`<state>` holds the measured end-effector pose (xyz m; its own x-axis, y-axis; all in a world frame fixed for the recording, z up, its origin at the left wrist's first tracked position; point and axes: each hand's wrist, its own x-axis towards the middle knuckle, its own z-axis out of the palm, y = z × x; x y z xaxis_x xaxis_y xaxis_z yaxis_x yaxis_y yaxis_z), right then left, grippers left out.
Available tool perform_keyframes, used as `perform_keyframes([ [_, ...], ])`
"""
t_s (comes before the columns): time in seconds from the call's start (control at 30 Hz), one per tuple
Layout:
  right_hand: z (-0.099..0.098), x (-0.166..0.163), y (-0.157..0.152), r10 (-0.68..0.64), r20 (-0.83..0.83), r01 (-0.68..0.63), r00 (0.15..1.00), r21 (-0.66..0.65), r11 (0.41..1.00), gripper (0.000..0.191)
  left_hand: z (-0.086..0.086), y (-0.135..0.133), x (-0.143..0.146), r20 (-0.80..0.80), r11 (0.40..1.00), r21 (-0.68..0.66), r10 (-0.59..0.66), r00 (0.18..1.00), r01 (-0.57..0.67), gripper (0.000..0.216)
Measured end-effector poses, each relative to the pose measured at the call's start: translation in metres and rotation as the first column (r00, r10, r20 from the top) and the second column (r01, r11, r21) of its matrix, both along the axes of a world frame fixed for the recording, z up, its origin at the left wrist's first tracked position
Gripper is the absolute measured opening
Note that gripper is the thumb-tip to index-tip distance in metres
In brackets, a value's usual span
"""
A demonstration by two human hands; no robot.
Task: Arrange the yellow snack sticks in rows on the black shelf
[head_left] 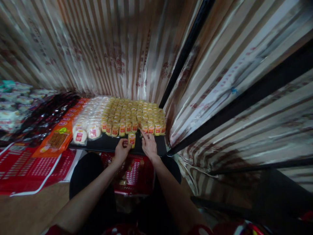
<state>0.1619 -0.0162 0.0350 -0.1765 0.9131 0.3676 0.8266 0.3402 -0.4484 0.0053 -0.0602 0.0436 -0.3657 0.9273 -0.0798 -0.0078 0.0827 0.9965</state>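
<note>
My left hand (122, 150) pinches a small yellow wrapped snack cake (132, 140) with a red and white label, upright at the front of a dark shelf board (107, 143). Behind it stand many yellow wrapped snack cakes (127, 114) in tight rows, labels facing me on the front row. My right hand (149, 145) is beside the held piece, index finger stretched toward a gap in the front row. Its fingertip is at or very near the packs; contact is unclear. I see nothing held in it.
Left of the yellow rows lie round white wrapped cakes (94, 131), an orange snack bag (57, 140), dark shiny packets (46, 112) and white packets (12, 114). A red basket-patterned sheet (29, 169) hangs at left. A striped curtain (117, 49) and black poles (232, 98) enclose the shelf.
</note>
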Motion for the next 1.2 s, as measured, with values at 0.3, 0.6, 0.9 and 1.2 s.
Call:
perform_keyframes([
  [0.3,0.001,0.000,0.000,-0.010,-0.014,0.010,1.000,0.002,1.000,0.057,0.006,0.046,0.027,-0.247,0.998,0.051,0.058,0.967,-0.046,0.014],
  [0.6,0.003,0.000,-0.001,-0.025,-0.024,0.024,0.999,-0.017,1.000,0.061,0.007,0.055,0.042,-0.433,0.996,0.006,0.084,0.897,-0.090,0.022],
  [0.9,0.004,0.000,-0.001,-0.021,-0.013,0.021,1.000,-0.018,1.000,0.061,-0.003,0.056,0.044,-0.298,0.983,0.150,0.151,0.943,-0.110,0.024],
  [1.2,0.007,-0.001,-0.001,-0.031,0.004,0.031,1.000,-0.043,0.999,0.061,0.000,0.068,0.045,-0.320,0.989,0.133,0.105,0.942,-0.065,0.012],
])
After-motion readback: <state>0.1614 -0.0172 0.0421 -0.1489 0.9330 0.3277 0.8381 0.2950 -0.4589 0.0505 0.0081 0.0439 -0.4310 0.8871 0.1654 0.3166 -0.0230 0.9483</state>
